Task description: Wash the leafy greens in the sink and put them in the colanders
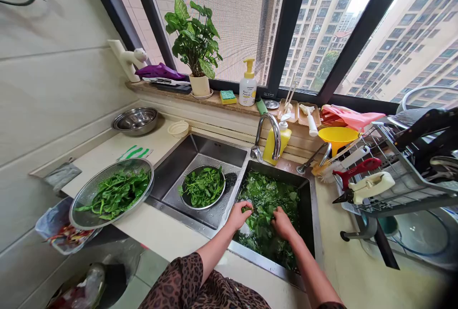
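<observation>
My left hand and my right hand reach into the right basin of a steel double sink, which is filled with water and floating leafy greens. Both hands have their fingers bunched among the wet leaves, and the fingertips are partly hidden. In the left basin, a steel bowl holds a heap of washed greens. More greens lie in a wire-mesh colander on the counter to the left of the sink.
A chrome faucet arches behind the sink beside a yellow detergent bottle. A dish rack with utensils stands to the right. An empty steel bowl sits at the far left. A potted plant and pump bottle stand on the windowsill.
</observation>
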Motion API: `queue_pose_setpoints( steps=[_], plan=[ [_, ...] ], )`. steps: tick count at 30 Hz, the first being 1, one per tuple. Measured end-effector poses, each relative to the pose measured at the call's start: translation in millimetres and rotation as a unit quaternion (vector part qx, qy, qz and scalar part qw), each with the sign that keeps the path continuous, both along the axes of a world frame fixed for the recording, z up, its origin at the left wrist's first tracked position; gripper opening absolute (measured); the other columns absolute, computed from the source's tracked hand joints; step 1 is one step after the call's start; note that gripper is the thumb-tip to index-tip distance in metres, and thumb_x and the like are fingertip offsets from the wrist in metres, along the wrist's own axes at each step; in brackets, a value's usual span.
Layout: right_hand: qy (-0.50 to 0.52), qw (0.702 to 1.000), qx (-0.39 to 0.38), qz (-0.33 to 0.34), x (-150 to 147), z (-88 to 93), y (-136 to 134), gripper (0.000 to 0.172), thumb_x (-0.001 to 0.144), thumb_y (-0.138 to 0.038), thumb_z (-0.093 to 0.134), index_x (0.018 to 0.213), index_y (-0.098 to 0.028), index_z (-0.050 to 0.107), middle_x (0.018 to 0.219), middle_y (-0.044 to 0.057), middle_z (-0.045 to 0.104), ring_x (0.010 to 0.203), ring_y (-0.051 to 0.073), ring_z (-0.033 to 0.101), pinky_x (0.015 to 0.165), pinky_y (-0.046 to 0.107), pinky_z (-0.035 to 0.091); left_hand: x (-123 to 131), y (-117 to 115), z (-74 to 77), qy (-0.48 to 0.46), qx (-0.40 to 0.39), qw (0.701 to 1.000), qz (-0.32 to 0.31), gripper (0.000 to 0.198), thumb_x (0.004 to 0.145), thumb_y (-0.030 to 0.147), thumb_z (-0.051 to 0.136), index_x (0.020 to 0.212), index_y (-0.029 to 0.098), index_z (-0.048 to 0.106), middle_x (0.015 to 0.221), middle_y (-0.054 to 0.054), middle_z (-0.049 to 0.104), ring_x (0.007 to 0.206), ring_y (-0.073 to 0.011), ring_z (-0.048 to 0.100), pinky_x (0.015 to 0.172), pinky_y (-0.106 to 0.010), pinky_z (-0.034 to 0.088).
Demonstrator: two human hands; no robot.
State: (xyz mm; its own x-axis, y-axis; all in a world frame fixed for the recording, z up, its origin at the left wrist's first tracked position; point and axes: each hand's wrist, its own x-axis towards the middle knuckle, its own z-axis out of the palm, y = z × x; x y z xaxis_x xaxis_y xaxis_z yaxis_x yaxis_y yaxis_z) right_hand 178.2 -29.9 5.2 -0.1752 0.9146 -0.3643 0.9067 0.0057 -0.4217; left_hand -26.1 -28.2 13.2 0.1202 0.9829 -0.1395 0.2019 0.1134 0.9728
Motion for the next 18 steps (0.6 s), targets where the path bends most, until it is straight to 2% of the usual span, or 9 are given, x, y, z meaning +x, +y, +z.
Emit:
queue_pose_setpoints(
  steps=[2,3,6,7,9,11,14,18],
  plan=[
    [0.152,0.985,0.021,-0.077,6.2,21.4,5.1,0.015,0.072,-0.017,0.046,0.073,-0.014,0.061,0.079,0.006,0.061,0.075,0.017,0.057,0.067,0.027,0.042,3.3,1.5,8.6,-0.055,-0.005,0.998,0.021,0.013,0.065,0.012,0.056,0.075,0.016,0.064,0.081,-0.005,0.064,0.085,-0.0177,0.056,0.084,-0.03,0.04],
    [0.244,0.962,0.005,-0.122,8.5,32.6,5.9,0.015,0.074,-0.024,0.047,0.071,-0.015,0.058,0.068,0.002,0.058,0.064,0.015,0.054,0.059,0.025,0.041,5.5,1.7,12.0,-0.084,-0.019,0.996,0.036,0.013,0.065,0.014,0.057,0.076,0.015,0.064,0.082,-0.005,0.063,0.084,-0.0173,0.055,0.082,-0.03,0.042],
    [0.467,0.851,-0.069,-0.231,9.2,63.5,2.3,0.025,0.071,-0.042,0.058,0.066,-0.018,0.052,0.05,-0.005,0.047,0.045,0.01,0.04,0.044,0.021,0.029,14.6,-1.0,16.2,-0.181,-0.109,0.975,0.07,0.02,0.06,0.018,0.066,0.08,0.016,0.061,0.086,-0.005,0.059,0.077,-0.0149,0.054,0.068,-0.027,0.045],
    [0.508,0.819,-0.081,-0.255,7.6,71.7,-0.1,0.028,0.067,-0.044,0.062,0.066,-0.019,0.051,0.049,-0.006,0.046,0.044,0.009,0.038,0.042,0.021,0.026,18.1,-3.0,16.3,-0.214,-0.144,0.964,0.067,0.027,0.056,0.018,0.069,0.082,0.016,0.061,0.087,-0.004,0.058,0.073,-0.0135,0.054,0.064,-0.026,0.045],
    [0.554,0.776,-0.09,-0.289,3.0,84.2,-5.0,0.03,0.063,-0.045,0.067,0.068,-0.019,0.052,0.05,-0.006,0.048,0.043,0.007,0.038,0.041,0.02,0.024,24.8,-7.5,17.3,-0.274,-0.205,0.939,0.04,0.041,0.048,0.013,0.074,0.085,0.016,0.059,0.085,-0.002,0.058,0.067,-0.0114,0.054,0.063,-0.025,0.044],
    [0.579,0.752,-0.102,-0.299,-1.6,91.0,-9.5,0.029,0.063,-0.045,0.068,0.074,-0.02,0.056,0.056,-0.005,0.054,0.045,0.008,0.041,0.042,0.02,0.027,30.3,-11.3,22.1,-0.339,-0.239,0.91,0.002,0.051,0.041,0.006,0.076,0.089,0.016,0.058,0.083,-0.002,0.059,0.067,-0.0121,0.057,0.067,-0.027,0.044],
    [0.61,0.723,-0.118,-0.301,-6.3,91.6,-15.0,0.029,0.063,-0.041,0.069,0.082,-0.021,0.059,0.067,-0.003,0.06,0.051,0.009,0.047,0.045,0.02,0.031,35.3,-14.1,37.3,-0.421,-0.23,0.876,-0.045,0.058,0.041,0.003,0.076,0.094,0.017,0.058,0.09,-0.005,0.062,0.079,-0.0167,0.06,0.076,-0.029,0.043],
    [0.6,0.715,-0.143,-0.329,-11.0,83.9,-19.7,0.025,0.061,-0.037,0.071,0.069,-0.02,0.054,0.061,-0.004,0.057,0.05,0.009,0.046,0.044,0.019,0.031,39.0,-15.0,56.3,-0.471,-0.179,0.86,-0.075,0.065,0.045,0.005,0.078,0.104,0.02,0.053,0.103,-0.006,0.061,0.092,-0.0192,0.059,0.083,-0.031,0.043]
  ],
)
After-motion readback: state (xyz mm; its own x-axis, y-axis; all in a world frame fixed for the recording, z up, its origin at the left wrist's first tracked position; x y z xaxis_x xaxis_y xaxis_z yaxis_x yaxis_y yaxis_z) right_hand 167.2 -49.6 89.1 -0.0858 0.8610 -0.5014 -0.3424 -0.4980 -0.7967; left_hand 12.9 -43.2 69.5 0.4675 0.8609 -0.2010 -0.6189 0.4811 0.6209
